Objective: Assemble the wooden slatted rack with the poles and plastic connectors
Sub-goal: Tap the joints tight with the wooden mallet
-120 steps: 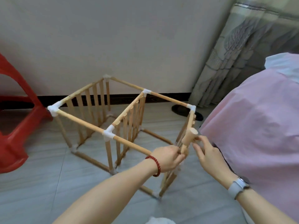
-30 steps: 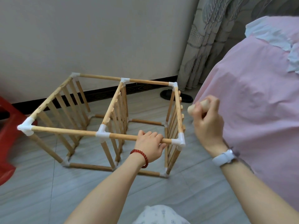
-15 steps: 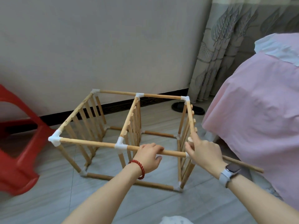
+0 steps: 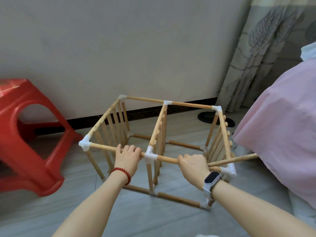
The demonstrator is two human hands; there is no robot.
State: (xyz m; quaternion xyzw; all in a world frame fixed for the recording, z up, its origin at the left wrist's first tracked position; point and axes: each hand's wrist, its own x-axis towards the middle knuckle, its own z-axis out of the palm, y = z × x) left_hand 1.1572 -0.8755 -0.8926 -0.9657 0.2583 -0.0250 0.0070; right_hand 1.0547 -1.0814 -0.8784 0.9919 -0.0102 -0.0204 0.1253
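1. Head view. The rack point(image 4: 160, 134) stands on the grey tiled floor point(image 4: 136, 218) near the pale wall point(image 4: 119, 40): a box frame of round, light wooden poles, with three slatted panels at left, middle and right.
2. White plastic connectors join the poles at the corners; the near-left corner connector point(image 4: 85, 144) is a smooth three-way piece, and a T-shaped connector point(image 4: 150, 155) sits mid-span on the near top pole point(image 4: 168, 159).
3. Left hand point(image 4: 127, 157) is closed around the near top pole, just left of the T-shaped connector; a red bead bracelet point(image 4: 121, 172) circles the wrist.
4. Right hand point(image 4: 193, 165) is closed around the same pole, right of the T-shaped connector; a dark-faced watch with white strap point(image 4: 211, 179) sits on the wrist.
5. A loose pole point(image 4: 234, 159) runs from under the right hand toward the pink fabric point(image 4: 282, 125); whether the hand also holds it, I cannot tell.
6. A glossy red plastic stool point(image 4: 25, 134) stands left of the rack, apart from it.
7. A grey leaf-patterned curtain point(image 4: 265, 48) hangs at the right rear, with a dark slipper point(image 4: 207, 116) below it.
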